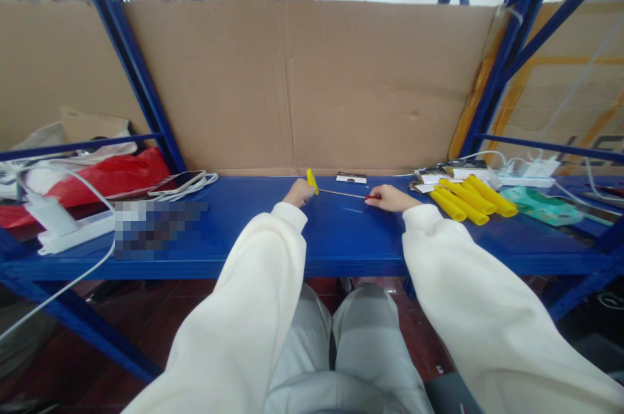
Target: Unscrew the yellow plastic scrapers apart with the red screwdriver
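Observation:
My left hand (299, 193) is closed around a small yellow piece (312, 181), whose top sticks up above the fingers. A thin metal rod (341, 193) runs from that yellow piece to a red end (373, 197) at my right hand (390, 198). The fingers of my right hand are pinched on this red end, and the rod lies nearly level above the blue table (355, 232). Whether the rod's left end goes into the yellow piece or only touches it, I cannot tell.
Several yellow tubes (468, 203) lie at the right beside small boxes (453, 172) and a green packet (541, 205). A small white card (351, 178) is at the back. On the left are a power strip (82, 232), cables and a red bag (117, 173). Cardboard (341, 89) stands behind.

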Demonstrator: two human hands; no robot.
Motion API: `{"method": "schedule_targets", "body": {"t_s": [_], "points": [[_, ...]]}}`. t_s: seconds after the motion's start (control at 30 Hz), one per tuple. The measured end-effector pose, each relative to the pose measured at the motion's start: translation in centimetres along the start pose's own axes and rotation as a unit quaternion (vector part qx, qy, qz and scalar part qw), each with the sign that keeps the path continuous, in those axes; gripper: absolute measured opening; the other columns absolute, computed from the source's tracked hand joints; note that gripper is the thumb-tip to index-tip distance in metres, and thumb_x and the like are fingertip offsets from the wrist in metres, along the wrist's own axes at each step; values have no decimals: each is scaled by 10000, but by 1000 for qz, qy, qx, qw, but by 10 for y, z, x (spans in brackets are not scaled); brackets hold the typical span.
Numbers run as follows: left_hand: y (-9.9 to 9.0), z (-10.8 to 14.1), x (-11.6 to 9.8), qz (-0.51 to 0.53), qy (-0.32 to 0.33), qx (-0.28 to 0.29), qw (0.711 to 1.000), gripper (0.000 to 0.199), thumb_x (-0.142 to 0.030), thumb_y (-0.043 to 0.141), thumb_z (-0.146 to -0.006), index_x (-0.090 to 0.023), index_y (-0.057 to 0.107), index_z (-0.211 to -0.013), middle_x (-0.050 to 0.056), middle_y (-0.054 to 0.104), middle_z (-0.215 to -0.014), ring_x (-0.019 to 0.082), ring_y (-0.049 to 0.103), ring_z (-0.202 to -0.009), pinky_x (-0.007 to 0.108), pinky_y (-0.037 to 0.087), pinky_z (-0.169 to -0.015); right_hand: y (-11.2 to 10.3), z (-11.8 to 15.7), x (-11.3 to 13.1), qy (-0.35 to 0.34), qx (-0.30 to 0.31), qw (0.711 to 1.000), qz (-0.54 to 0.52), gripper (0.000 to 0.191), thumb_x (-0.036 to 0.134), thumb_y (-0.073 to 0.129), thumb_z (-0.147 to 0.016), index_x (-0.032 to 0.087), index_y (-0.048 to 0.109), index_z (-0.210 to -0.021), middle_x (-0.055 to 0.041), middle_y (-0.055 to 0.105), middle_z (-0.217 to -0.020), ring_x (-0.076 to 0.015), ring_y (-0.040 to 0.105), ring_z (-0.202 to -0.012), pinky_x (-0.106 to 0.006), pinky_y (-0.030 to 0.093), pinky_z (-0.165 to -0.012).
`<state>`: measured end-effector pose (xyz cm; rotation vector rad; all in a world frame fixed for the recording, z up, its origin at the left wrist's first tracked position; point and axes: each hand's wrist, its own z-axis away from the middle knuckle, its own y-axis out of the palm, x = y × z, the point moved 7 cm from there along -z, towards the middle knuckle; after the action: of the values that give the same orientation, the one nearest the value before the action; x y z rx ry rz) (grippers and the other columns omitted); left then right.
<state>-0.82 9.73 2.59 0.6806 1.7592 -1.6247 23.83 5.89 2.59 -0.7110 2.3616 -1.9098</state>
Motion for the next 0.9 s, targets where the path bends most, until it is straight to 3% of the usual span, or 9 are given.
{"method": "schedule_targets", "body": {"t_s": [0.2, 0.47, 0.7, 0.9], "points": [[0, -1, 1, 1, -6, 1, 1000, 90, -114, 652, -863, -75, 710, -920, 9, 564, -534, 157, 568, -503, 248, 372, -479, 1, -1, -5, 29, -22, 999, -26, 166, 304, 765, -769, 203, 655, -840, -28, 733, -800, -173, 652, -707, -252, 469, -639], [0, -1, 1, 9, -2, 4, 1000, 88, -109, 664, -851, -76, 714, -916, 5, 566, -532, 148, 551, -485, 252, 386, -496, 0, 0, -1, 5, 0, 1000, -16, 205, 353, 656, -872, 210, 654, -725, -41, 712, -727, -192, 655, -714, -270, 467, -667], [0, 0, 1, 4, -1, 1, 1000, 97, -97, 629, -872, -75, 722, -885, -11, 516, -480, 148, 535, -470, 260, 376, -491, 2, -1, -4, 30, -24, 998, -46, 175, 290, 762, -758, 203, 640, -849, -19, 720, -801, -170, 641, -706, -252, 464, -639], [0, 1, 0, 0, -10, -2, 1000, 69, -107, 663, -852, -109, 690, -788, -15, 502, -480, 151, 535, -473, 269, 377, -501, 1, -1, -2, 13, -16, 1000, 0, 196, 388, 690, -851, 200, 693, -795, -36, 710, -717, -176, 635, -670, -262, 454, -622]]}}
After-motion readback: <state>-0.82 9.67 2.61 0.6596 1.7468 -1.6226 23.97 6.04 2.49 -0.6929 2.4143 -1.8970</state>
